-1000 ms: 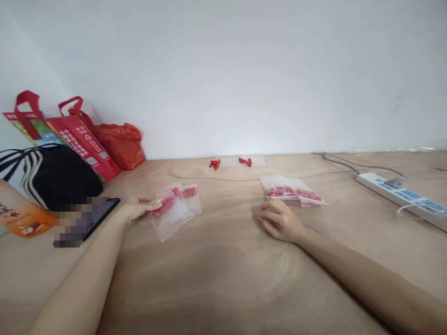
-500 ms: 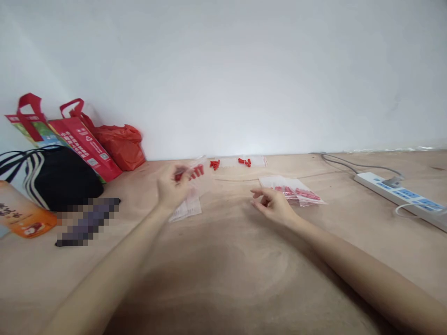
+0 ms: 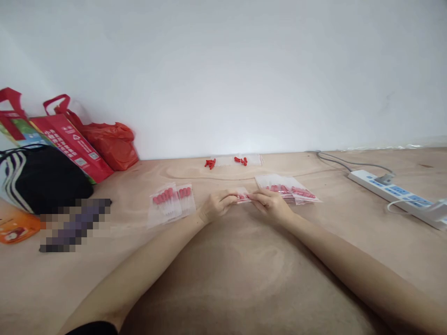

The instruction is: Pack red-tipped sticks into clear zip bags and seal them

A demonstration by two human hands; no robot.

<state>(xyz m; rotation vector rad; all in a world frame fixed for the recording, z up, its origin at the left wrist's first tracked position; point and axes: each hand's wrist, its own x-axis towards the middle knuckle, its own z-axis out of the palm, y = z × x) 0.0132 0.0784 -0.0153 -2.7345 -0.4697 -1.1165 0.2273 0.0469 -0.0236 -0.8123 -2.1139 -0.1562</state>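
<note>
My left hand (image 3: 219, 204) and my right hand (image 3: 272, 204) face each other at the middle of the table. Between them is a small clear zip bag (image 3: 242, 195) with red pieces inside, pinched at either end by my closed fingers. Left of my left hand lie overlapping clear bags (image 3: 168, 204) holding red-headed pieces with pale stems. A stack of similar filled bags (image 3: 291, 190) lies just behind and beside my right hand. Towards the wall are two small clusters of loose red pieces (image 3: 210, 164) on or beside clear plastic bags (image 3: 254, 160).
A white power strip (image 3: 398, 193) with plugs and grey cables lies at the right. Along the left stand a red carrier bag (image 3: 73, 144), a red plastic bag (image 3: 117, 146) and a black drawstring bag (image 3: 52, 179). An orange packet (image 3: 21, 228) and a blurred-out dark object (image 3: 77, 225) are nearer.
From above the left-hand bags, my left hand has moved right to the middle, by my right hand. My right hand, earlier seemingly without anything, now pinches a bag together with it. The view has shifted slightly.
</note>
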